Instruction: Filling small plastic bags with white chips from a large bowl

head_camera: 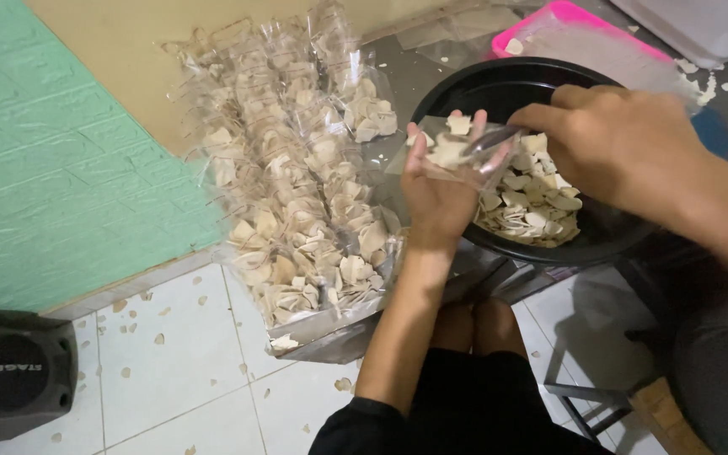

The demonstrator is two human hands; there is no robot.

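Head view: left hand (438, 190) holds small clear bag (457, 156) open over black bowl (482, 93), right hand (612, 139) pinches chips (528, 198) in — keep bag mouth wide & low, w/ small pinches.

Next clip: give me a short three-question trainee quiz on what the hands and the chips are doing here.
1. True or false: the left hand holds a small clear bag with pale chips in it.
2. Where does the loose heap of chips lie? A) on the floor tiles B) in the black round pan C) in the pink tray
3. What lies stacked to the left of the pan?

Key:
1. True.
2. B.
3. A pile of filled clear bags of chips, beside the wall. The right hand is at the small bag's mouth, over the pan.
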